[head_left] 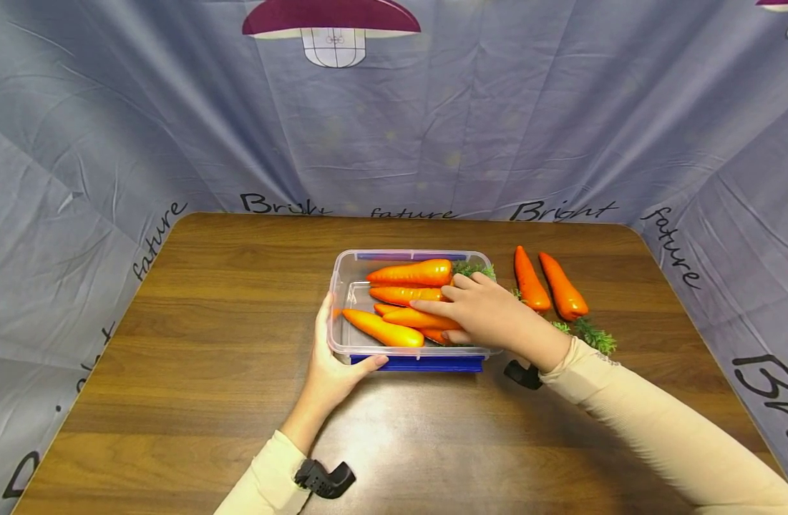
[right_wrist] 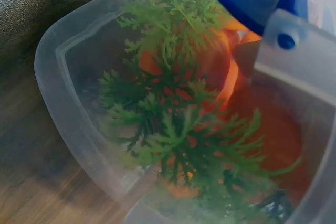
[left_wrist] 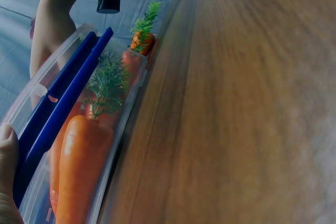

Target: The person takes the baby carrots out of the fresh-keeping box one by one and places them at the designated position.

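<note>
A clear plastic box (head_left: 342,343) with blue latches stands mid-table and holds several orange carrots with green tops. My left hand (head_left: 332,375) grips its near left corner, fingers along the left wall and thumb by the front blue latch (head_left: 426,364). Over the box's right part, my right hand (head_left: 487,311) reaches in and pinches a carrot (head_left: 409,317) between thumb and fingers. Nearest the front wall lies another carrot (head_left: 383,330); at the back is one more (head_left: 413,272). Through the wall, the left wrist view shows a carrot (left_wrist: 84,166); leafy tops (right_wrist: 178,124) fill the right wrist view.
Two carrots lie on the wooden table (head_left: 207,343) to the right of the box: one nearer it (head_left: 530,280), the other farther right (head_left: 563,287). Their green tops (head_left: 593,336) are partly behind my right forearm. A printed grey-blue curtain (head_left: 394,143) surrounds the table's back and sides.
</note>
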A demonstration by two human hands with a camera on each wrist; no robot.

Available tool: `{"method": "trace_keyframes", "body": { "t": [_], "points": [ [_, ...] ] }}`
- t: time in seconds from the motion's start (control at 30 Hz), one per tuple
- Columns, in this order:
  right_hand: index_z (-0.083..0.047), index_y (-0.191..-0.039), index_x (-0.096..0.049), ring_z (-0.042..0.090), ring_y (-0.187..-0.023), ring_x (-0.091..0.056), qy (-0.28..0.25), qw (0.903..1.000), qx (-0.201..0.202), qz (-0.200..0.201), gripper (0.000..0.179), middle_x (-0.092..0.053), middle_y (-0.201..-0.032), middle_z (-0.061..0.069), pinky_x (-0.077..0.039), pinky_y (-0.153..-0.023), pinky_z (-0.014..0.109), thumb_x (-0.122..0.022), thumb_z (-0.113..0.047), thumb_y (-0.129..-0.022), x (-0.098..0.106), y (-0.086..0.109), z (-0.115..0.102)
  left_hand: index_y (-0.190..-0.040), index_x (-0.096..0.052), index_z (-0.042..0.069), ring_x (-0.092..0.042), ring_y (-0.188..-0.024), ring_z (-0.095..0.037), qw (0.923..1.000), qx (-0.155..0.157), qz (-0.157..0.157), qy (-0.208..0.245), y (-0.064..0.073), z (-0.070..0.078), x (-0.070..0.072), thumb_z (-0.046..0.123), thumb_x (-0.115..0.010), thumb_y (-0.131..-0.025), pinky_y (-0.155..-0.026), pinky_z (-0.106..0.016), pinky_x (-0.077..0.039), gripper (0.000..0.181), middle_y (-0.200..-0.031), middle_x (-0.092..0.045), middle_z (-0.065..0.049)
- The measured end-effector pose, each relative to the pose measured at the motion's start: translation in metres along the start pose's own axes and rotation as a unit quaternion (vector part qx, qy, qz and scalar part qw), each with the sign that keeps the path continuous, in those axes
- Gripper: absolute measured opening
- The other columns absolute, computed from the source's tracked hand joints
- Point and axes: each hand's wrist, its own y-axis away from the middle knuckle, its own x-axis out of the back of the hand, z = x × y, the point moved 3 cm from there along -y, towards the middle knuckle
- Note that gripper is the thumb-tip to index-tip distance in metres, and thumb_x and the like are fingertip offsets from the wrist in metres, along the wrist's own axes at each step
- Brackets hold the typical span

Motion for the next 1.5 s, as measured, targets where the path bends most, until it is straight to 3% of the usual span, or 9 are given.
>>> {"method": "trace_keyframes", "body": {
  "t": [0.27,0.5,0.8,0.97,1.1,1.2,1.3,1.43,1.5],
  "points": [
    [-0.034,-0.149,-0.046,0.024,-0.099,-0.055,-0.049,0.9977,-0.026,-0.038,0.06,-0.07,-0.119,0.0,-0.046,-0.084,0.039,-0.065,-0.04,-0.092,0.01,-0.001,0.002,-0.158,-0.015,0.033,-0.029,-0.148,-0.032,1.0,-0.005,0.0,-0.004,0.001,-0.002,0.0,0.011,-0.093,-0.066,-0.121,-0.052,-0.026,0.123,-0.164,-0.022,-0.001],
    [-0.036,-0.153,-0.037,0.016,-0.082,-0.051,-0.073,0.9947,-0.07,-0.018,0.064,-0.065,-0.094,-0.009,-0.043,-0.072,0.033,-0.059,-0.044,-0.094,0.03,0.014,0.004,-0.158,-0.014,0.035,-0.03,-0.148,-0.032,1.0,-0.003,0.0,0.0,0.0,-0.002,0.0,0.011,-0.093,-0.067,-0.121,-0.052,-0.026,0.122,-0.164,-0.023,-0.006],
    [-0.037,-0.154,-0.033,0.012,-0.077,-0.054,-0.097,0.9832,-0.155,0.002,0.069,-0.064,-0.086,-0.009,-0.045,-0.068,0.036,-0.064,-0.043,-0.093,0.057,0.06,0.026,-0.158,-0.014,0.036,-0.031,-0.147,-0.033,1.0,0.0,0.002,-0.008,0.001,-0.001,0.0,0.011,-0.094,-0.065,-0.12,-0.05,-0.028,0.124,-0.163,-0.024,-0.006],
    [-0.039,-0.155,-0.031,0.019,-0.083,-0.06,-0.103,0.9666,-0.233,-0.028,0.069,-0.068,-0.095,0.001,-0.047,-0.062,0.041,-0.062,-0.045,-0.094,0.057,0.098,0.05,-0.158,-0.014,0.035,-0.031,-0.148,-0.031,0.9999,-0.001,0.004,-0.013,0.001,-0.001,0.0,0.012,-0.094,-0.065,-0.121,-0.049,-0.027,0.124,-0.164,-0.024,0.0],
    [-0.034,-0.157,-0.028,0.02,-0.08,-0.059,-0.105,0.9499,-0.284,-0.077,0.069,-0.065,-0.088,0.003,-0.042,-0.054,0.037,-0.057,-0.049,-0.096,0.048,0.133,0.076,-0.158,-0.014,0.035,-0.031,-0.148,-0.032,0.9999,-0.003,0.004,-0.013,0.001,-0.001,0.0,0.012,-0.093,-0.066,-0.12,-0.051,-0.027,0.124,-0.164,-0.024,0.0],
    [-0.031,-0.158,-0.026,0.03,-0.087,-0.065,-0.111,0.9352,-0.317,-0.113,0.069,-0.069,-0.099,0.014,-0.046,-0.057,0.044,-0.055,-0.05,-0.098,0.036,0.159,0.096,-0.158,-0.014,0.035,-0.031,-0.147,-0.032,0.9999,-0.004,0.003,-0.012,0.001,-0.002,0.0,0.012,-0.093,-0.066,-0.12,-0.052,-0.027,0.123,-0.164,-0.024,-0.001],
    [-0.026,-0.159,-0.024,0.045,-0.1,-0.065,-0.109,0.9164,-0.351,-0.157,0.07,-0.063,-0.125,0.028,-0.048,-0.059,0.052,-0.05,-0.052,-0.099,0.022,0.185,0.115,-0.158,-0.014,0.035,-0.031,-0.147,-0.032,0.9999,-0.004,0.003,-0.014,0.0,-0.002,0.0,0.012,-0.094,-0.066,-0.12,-0.052,-0.028,0.123,-0.164,-0.024,0.0],
    [-0.021,-0.16,-0.018,0.043,-0.089,-0.065,-0.118,0.8923,-0.382,-0.209,0.075,-0.059,-0.123,0.036,-0.042,-0.053,0.044,-0.045,-0.057,-0.099,0.003,0.209,0.136,-0.158,-0.015,0.035,-0.031,-0.147,-0.032,0.9999,-0.004,0.004,-0.014,0.0,-0.004,0.0,0.013,-0.094,-0.066,-0.12,-0.052,-0.028,0.123,-0.164,-0.024,-0.001],
    [-0.018,-0.159,-0.019,0.042,-0.087,-0.064,-0.127,0.8855,-0.389,-0.22,0.076,-0.058,-0.123,0.038,-0.041,-0.053,0.043,-0.044,-0.056,-0.099,-0.004,0.215,0.144,-0.158,-0.015,0.034,-0.032,-0.147,-0.032,0.9999,-0.005,0.004,-0.012,0.0,-0.005,0.0,0.012,-0.093,-0.066,-0.119,-0.052,-0.028,0.123,-0.163,-0.025,-0.003]
  ]
}}
